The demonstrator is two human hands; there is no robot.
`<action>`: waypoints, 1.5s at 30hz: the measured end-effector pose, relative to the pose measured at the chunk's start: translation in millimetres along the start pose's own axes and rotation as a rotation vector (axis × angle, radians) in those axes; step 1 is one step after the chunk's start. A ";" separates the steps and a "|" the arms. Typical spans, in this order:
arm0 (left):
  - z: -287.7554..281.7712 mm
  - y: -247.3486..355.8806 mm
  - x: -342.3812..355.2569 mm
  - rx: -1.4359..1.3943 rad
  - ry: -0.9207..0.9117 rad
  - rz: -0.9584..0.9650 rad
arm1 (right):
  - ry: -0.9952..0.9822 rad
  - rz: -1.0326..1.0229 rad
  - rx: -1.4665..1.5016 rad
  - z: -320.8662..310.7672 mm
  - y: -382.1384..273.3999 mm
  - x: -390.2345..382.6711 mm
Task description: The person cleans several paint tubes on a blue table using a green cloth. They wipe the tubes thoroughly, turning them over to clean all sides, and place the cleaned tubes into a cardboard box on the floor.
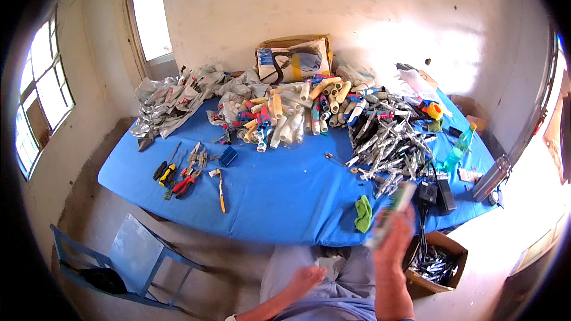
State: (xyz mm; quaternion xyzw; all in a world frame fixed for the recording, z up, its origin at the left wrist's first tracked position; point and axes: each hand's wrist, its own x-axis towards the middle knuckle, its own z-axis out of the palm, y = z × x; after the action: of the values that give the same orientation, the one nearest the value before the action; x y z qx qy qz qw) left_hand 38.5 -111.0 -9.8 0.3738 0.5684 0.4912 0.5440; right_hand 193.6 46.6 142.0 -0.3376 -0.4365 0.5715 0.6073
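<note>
My right hand (391, 235), smeared by motion, grips an upright pale object with green markings (388, 214) beside the green cloth (363, 214) at the front of the blue table (285, 196). I cannot make out exactly what that object is. My left hand (306, 274) is low over my lap, fingers curled and blurred; whether it holds anything is unclear. Just right of my right hand are black power adapters with cables (427, 193). Below the table edge a cardboard box (440, 244) holds slim dark and silver pieces (431, 261).
Hand tools (183, 181) lie on the table's left. Silver bags (166, 101), cream tubes (291, 113) and metallic pieces (383, 142) are heaped toward the back, before a carton (292, 59). A green bottle (458, 148) and steel flask (491, 178) stand right. A blue chair (137, 249) is lower left.
</note>
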 end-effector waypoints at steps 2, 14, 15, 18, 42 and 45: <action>1.3 -2.0 1.5 -0.037 0.020 -0.046 | 0.256 -0.259 0.073 -7.8 -35.2 4.1; -38.9 -28.8 7.3 -0.237 0.272 -0.185 | 0.186 -0.963 -0.538 142.0 -224.5 209.9; -43.0 -33.0 8.0 -0.264 0.284 -0.164 | 0.190 -0.909 -0.623 163.6 -235.2 224.3; -50.6 -38.4 13.5 -0.382 0.370 -0.144 | 0.032 -1.091 -0.487 174.5 -211.4 184.7; -43.2 -11.8 48.5 -0.303 0.013 -0.181 | -0.533 -0.297 -0.933 14.2 112.9 178.7; -42.2 23.9 68.0 -0.147 0.013 -0.083 | -0.561 -0.346 -1.093 11.7 113.0 154.8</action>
State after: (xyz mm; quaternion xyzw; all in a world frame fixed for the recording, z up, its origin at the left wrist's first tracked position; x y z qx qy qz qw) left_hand -14.4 -46.5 -7.0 0.3059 0.5495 0.5110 0.5860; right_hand 132.5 212.1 66.2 -0.3610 -0.8557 0.2265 0.2937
